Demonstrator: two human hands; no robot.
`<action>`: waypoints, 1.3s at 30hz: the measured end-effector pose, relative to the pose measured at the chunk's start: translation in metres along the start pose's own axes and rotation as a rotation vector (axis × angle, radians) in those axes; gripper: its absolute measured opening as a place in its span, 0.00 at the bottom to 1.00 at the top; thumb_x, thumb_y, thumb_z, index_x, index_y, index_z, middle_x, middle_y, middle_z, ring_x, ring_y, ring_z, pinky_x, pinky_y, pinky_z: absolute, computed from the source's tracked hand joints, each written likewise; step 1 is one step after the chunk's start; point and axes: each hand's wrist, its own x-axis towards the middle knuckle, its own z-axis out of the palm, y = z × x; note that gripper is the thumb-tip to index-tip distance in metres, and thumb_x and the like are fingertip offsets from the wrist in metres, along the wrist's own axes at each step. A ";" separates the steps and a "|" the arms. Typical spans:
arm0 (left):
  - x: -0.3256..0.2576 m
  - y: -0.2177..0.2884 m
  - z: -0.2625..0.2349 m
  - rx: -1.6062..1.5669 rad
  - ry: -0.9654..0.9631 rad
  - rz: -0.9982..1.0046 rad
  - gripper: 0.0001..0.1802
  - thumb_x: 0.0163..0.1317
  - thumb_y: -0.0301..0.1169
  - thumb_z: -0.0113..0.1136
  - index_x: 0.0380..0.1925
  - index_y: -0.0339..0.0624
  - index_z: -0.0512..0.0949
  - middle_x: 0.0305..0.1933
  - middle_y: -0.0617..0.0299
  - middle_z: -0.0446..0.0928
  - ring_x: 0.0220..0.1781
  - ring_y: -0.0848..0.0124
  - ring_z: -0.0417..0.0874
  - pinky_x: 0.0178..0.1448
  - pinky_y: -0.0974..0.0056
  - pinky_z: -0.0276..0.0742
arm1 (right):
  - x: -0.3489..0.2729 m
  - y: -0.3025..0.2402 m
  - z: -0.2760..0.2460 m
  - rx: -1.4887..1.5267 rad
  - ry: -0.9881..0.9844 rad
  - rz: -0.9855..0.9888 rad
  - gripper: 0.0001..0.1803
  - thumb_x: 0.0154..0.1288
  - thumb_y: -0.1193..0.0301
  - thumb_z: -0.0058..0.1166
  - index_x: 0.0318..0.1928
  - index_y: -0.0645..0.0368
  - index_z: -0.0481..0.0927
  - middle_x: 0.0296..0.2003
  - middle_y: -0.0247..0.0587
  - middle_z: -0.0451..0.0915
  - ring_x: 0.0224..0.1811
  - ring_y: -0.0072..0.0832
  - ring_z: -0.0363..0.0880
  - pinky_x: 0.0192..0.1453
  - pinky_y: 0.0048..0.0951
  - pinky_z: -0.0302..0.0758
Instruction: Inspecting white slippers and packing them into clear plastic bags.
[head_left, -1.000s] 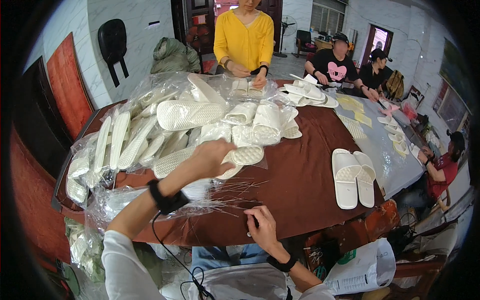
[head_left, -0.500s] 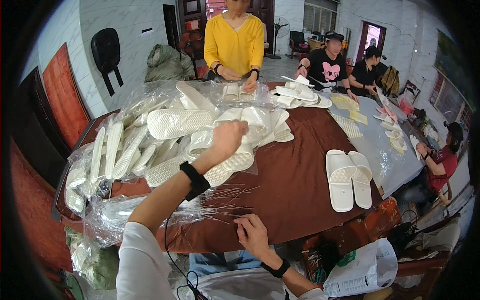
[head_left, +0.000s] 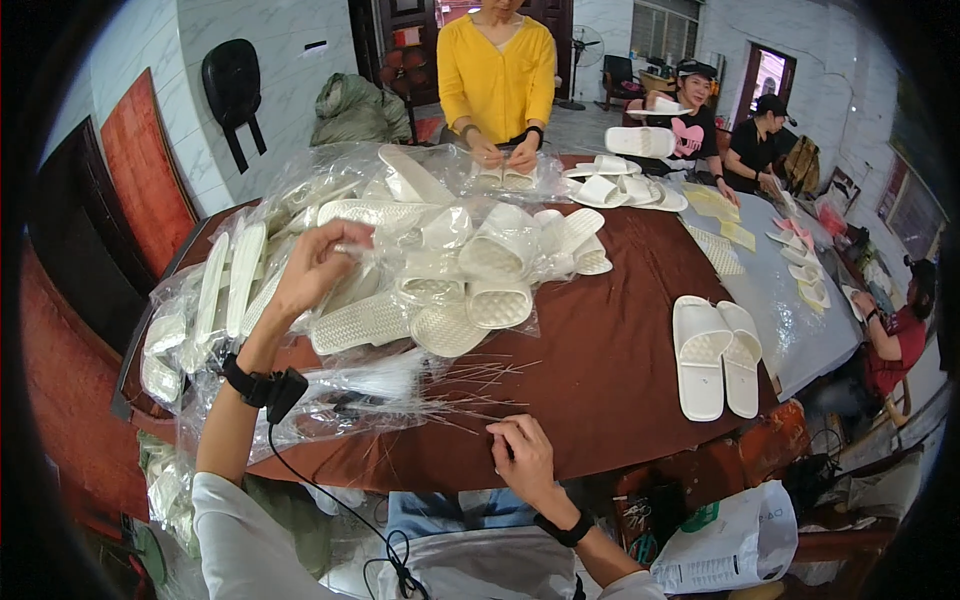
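My left hand [head_left: 315,265] reaches far over the brown table [head_left: 600,390] into a heap of white slippers in clear plastic bags [head_left: 440,270]. Its fingers are closed on one bagged slipper [head_left: 352,248] at the heap's left side. A black band with a cable sits on that wrist. My right hand [head_left: 522,458] rests at the table's near edge, thumb and forefinger pinched on a thin clear plastic strand. A loose bundle of such strands [head_left: 470,378] lies just in front of it.
An unbagged pair of white slippers [head_left: 715,355] lies at the right of the table. A person in yellow [head_left: 495,75] handles slippers at the far edge, and other people work at a grey table [head_left: 790,300] on the right. A white bag [head_left: 730,540] hangs below.
My left hand has moved left and further into the heap and now grips a bagged slipper. My right hand has stayed at the near edge by the strands.
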 end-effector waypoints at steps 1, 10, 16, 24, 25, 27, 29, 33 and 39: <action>-0.009 -0.010 -0.007 -0.207 -0.081 -0.159 0.13 0.58 0.32 0.55 0.40 0.37 0.80 0.55 0.51 0.77 0.54 0.63 0.80 0.52 0.62 0.79 | 0.000 0.000 0.000 -0.006 0.004 -0.009 0.09 0.59 0.80 0.57 0.42 0.59 0.80 0.38 0.44 0.76 0.39 0.42 0.77 0.42 0.39 0.76; -0.003 -0.040 0.014 -0.588 0.384 -0.951 0.53 0.53 0.63 0.65 0.65 0.30 0.62 0.62 0.41 0.60 0.52 0.53 0.79 0.50 0.56 0.78 | 0.000 -0.001 0.004 -0.078 -0.004 -0.002 0.09 0.59 0.78 0.57 0.41 0.58 0.80 0.38 0.43 0.76 0.40 0.42 0.76 0.43 0.39 0.75; 0.043 -0.057 0.030 -0.559 0.039 -0.827 0.51 0.52 0.54 0.73 0.66 0.31 0.62 0.61 0.41 0.66 0.48 0.60 0.80 0.47 0.58 0.80 | -0.002 -0.002 0.000 -0.063 -0.015 0.024 0.10 0.59 0.79 0.56 0.42 0.58 0.80 0.39 0.44 0.76 0.41 0.43 0.76 0.43 0.39 0.75; 0.105 -0.036 0.048 -0.264 0.204 -0.371 0.27 0.65 0.28 0.58 0.64 0.38 0.68 0.40 0.60 0.80 0.28 0.68 0.84 0.33 0.66 0.80 | -0.003 -0.002 0.000 -0.040 -0.007 0.024 0.10 0.58 0.80 0.56 0.42 0.58 0.80 0.40 0.43 0.76 0.40 0.42 0.76 0.44 0.38 0.75; 0.110 -0.018 0.041 -0.267 0.198 -0.370 0.27 0.65 0.28 0.58 0.64 0.38 0.68 0.40 0.60 0.80 0.28 0.68 0.84 0.33 0.66 0.80 | -0.003 -0.002 -0.002 -0.045 0.000 0.019 0.10 0.59 0.80 0.56 0.42 0.58 0.80 0.40 0.43 0.76 0.40 0.43 0.76 0.44 0.38 0.75; 0.115 0.014 0.020 -0.267 0.212 -0.297 0.22 0.69 0.28 0.51 0.64 0.46 0.70 0.39 0.64 0.80 0.32 0.70 0.85 0.35 0.68 0.81 | -0.001 -0.003 0.000 -0.041 0.001 0.011 0.10 0.59 0.79 0.56 0.42 0.58 0.80 0.40 0.43 0.76 0.40 0.43 0.75 0.44 0.39 0.75; 0.120 0.020 -0.008 -0.267 0.220 -0.241 0.22 0.71 0.31 0.51 0.64 0.49 0.70 0.39 0.65 0.80 0.33 0.71 0.85 0.36 0.69 0.81 | 0.000 -0.004 -0.002 -0.045 -0.021 0.011 0.10 0.59 0.79 0.56 0.42 0.58 0.80 0.40 0.43 0.75 0.41 0.42 0.75 0.44 0.39 0.75; 0.084 0.037 -0.080 -0.337 0.156 -0.093 0.25 0.71 0.40 0.54 0.66 0.49 0.69 0.37 0.71 0.76 0.36 0.76 0.84 0.39 0.74 0.79 | 0.001 -0.006 0.001 -0.024 -0.027 0.014 0.10 0.59 0.78 0.56 0.42 0.58 0.80 0.40 0.43 0.75 0.41 0.43 0.75 0.45 0.39 0.75; -0.022 0.105 -0.104 -0.651 0.329 -0.070 0.31 0.70 0.34 0.55 0.70 0.38 0.60 0.34 0.71 0.73 0.28 0.84 0.76 0.31 0.80 0.74 | 0.001 -0.003 -0.006 0.059 0.015 0.042 0.08 0.59 0.81 0.56 0.39 0.60 0.81 0.38 0.44 0.78 0.39 0.40 0.79 0.43 0.36 0.76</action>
